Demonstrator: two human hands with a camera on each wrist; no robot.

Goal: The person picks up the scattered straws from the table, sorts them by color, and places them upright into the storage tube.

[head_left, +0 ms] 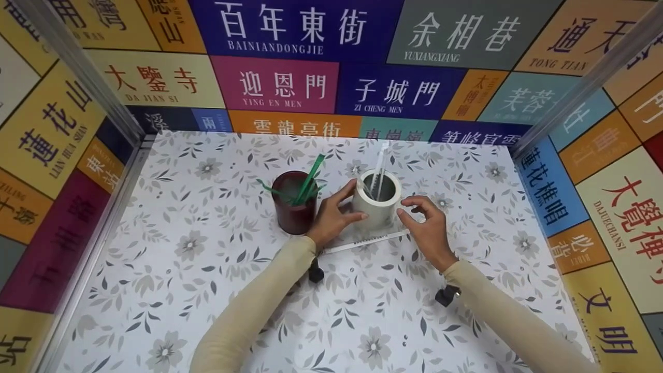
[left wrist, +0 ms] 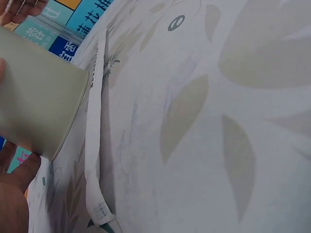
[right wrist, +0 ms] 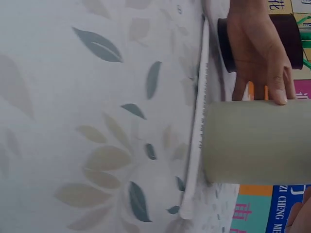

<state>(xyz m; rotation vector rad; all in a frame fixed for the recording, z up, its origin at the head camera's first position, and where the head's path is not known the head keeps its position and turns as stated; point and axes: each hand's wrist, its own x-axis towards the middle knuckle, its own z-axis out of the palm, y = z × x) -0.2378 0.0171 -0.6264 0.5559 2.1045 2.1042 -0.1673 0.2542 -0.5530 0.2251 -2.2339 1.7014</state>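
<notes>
A pale grey-green cylindrical cup (head_left: 369,213) stands upright, with several slim white-wrapped straws (head_left: 379,178) leaning in it. My left hand (head_left: 335,217) holds its left side, thumb on the front and fingers reaching round behind. At the cup's right side is my right hand (head_left: 429,228), fingers bent loosely and thumb tip close to the wall. In front of the cup a white paper-wrapped straw (left wrist: 95,131) with small print lies flat on the table. Just left of my left hand stands a dark red cup (head_left: 293,212) with several green straws (head_left: 311,178) in it.
The table (head_left: 373,316) has a white cover with grey flowers and leaves. Upright panels (head_left: 279,85) with coloured blocks and lettering close off the back and both sides. A metal post (head_left: 93,77) stands at the back left corner.
</notes>
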